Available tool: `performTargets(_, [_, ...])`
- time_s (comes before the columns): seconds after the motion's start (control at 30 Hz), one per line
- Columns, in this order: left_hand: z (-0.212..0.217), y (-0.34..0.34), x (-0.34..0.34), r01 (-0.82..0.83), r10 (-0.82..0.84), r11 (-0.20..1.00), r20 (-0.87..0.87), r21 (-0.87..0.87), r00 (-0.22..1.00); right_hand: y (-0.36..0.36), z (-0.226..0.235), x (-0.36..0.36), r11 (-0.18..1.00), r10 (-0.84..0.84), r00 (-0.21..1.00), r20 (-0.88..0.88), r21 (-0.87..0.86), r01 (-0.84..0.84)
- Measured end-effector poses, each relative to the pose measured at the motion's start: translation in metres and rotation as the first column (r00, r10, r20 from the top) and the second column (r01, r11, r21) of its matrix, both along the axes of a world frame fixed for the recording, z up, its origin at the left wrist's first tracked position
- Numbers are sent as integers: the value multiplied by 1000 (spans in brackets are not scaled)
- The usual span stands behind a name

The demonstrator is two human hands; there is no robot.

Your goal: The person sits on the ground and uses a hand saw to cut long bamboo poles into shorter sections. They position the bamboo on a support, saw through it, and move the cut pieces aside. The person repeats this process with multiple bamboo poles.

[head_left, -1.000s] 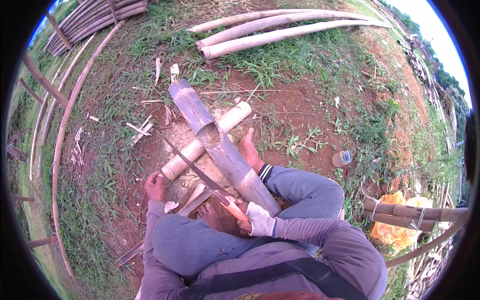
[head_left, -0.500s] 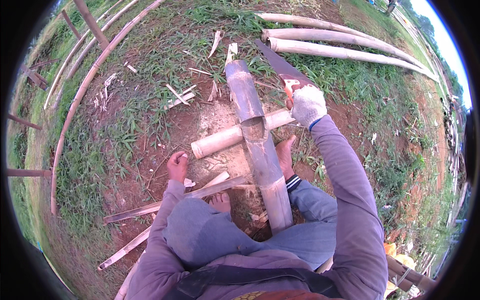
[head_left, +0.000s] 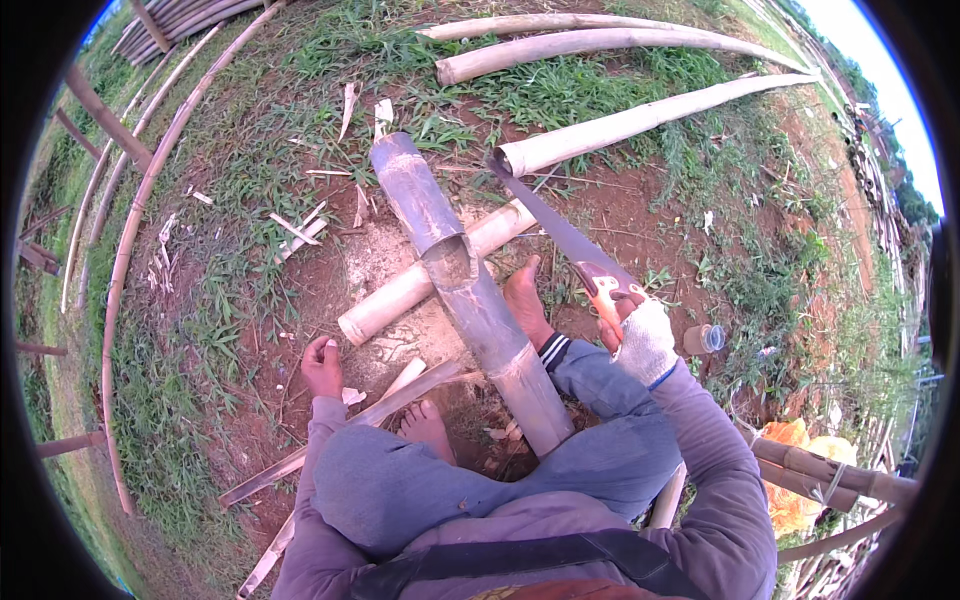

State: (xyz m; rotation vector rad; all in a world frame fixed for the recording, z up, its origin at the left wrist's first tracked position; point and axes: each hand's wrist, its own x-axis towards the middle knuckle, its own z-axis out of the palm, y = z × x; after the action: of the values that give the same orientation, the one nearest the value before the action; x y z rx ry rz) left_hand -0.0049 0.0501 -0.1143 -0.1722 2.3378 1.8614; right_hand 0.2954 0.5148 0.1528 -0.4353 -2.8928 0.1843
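Observation:
My right hand, in a whitish knit glove, grips the orange handle of a handsaw. The blade points away from me, and its tip is at the open near end of a pale bamboo pole. My bare left hand hangs beside my left knee with its fingers curled and nothing visible in it. Between my legs lies a thick dark bamboo piece, with a notch cut into its upper side. It rests across a shorter pale bamboo piece, its near end against my right thigh.
Two more bamboo poles lie farther off. Split strips and chips lie around me. A small clear cup stands right of my glove. An orange plastic bag sits by a bamboo rail at the right.
My right hand has come back toward me and the saw with it. The nearest pale pole now lies nearer, apart from the other two. The whole view has shifted; my left hand stays curled.

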Motion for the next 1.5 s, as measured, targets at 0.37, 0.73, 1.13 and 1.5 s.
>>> performTargets(0.37, [178, 184, -47, 590, -655, 755, -293, -284, 696, -33, -77, -34, 931, -346, 779, -522, -296, 216])
performTargets(0.73, [208, 413, -82, 303, -958, 44, 46, -952, 284, 73, -173, 12, 500, -614, 475, 630, -155, 852])
performTargets(1.13, [159, 565, -115, 268, -868, -72, 193, -961, 458, 68, -205, 22, 476, -667, 421, 614, -83, 876])
performTargets(1.5, [256, 497, -43, 555, -918, -211, 359, -805, 171, 73, -200, 28, 420, -647, 396, 651, -129, 898])
